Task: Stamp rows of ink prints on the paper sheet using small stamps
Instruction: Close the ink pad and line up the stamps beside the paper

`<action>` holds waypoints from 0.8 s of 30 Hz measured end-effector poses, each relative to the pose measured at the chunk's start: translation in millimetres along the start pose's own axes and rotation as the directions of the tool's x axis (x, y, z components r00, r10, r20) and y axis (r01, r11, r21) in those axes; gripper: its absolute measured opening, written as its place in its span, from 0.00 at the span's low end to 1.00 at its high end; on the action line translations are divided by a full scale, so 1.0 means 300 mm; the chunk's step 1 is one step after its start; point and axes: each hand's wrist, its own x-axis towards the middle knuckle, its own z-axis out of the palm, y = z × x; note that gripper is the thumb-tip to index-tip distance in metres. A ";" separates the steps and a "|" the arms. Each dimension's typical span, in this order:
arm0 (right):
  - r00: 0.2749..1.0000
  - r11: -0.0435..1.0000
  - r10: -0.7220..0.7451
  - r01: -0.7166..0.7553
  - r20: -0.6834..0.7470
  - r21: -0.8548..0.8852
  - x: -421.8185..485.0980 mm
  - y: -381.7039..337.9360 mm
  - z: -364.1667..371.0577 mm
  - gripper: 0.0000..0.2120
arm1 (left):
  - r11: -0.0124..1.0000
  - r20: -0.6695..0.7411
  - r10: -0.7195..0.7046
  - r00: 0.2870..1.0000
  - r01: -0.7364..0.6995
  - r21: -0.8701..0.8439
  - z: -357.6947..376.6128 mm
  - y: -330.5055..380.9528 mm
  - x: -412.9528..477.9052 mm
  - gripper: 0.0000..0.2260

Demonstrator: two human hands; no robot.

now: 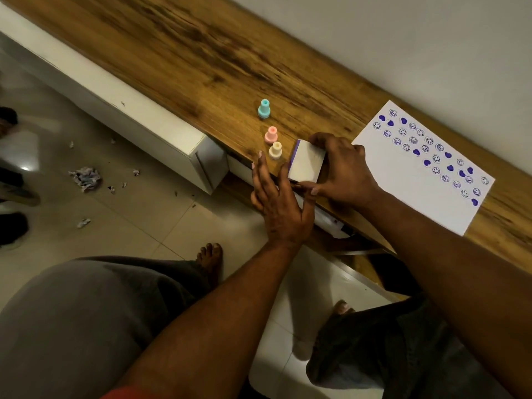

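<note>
Scraps of crumpled paper [85,177] lie on the tiled floor [144,208]. At the near edge of the counter [201,53], the left grip [280,203] lies apart, fingers straight, just beside a white ink pad [308,162] with a purple edge. The right grip [342,168] is clamped on the pad, fingers curled over its far end. Just beyond stand a cream stamp [275,150], a pink stamp [271,135] and a teal stamp [264,109]. The paper sheet [403,180], with rows of purple smileys and hearts along its far side, lies toward the counter's right end.
</note>
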 end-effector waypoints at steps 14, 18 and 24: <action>0.985 0.995 0.096 -0.091 -0.146 0.036 0.195 0.101 -0.136 0.45 | 0.992 -0.069 -0.030 0.997 0.022 -0.126 -0.045 0.004 0.057 0.40; 0.972 0.981 0.192 -0.193 -0.139 0.002 0.299 0.205 -0.185 0.46 | 0.985 -0.104 -0.069 0.992 0.052 -0.163 -0.034 0.006 0.085 0.39; 0.964 0.969 0.232 -0.241 -0.127 -0.062 0.367 0.300 -0.214 0.50 | 0.978 -0.137 -0.077 0.988 0.048 -0.204 -0.019 -0.005 0.103 0.39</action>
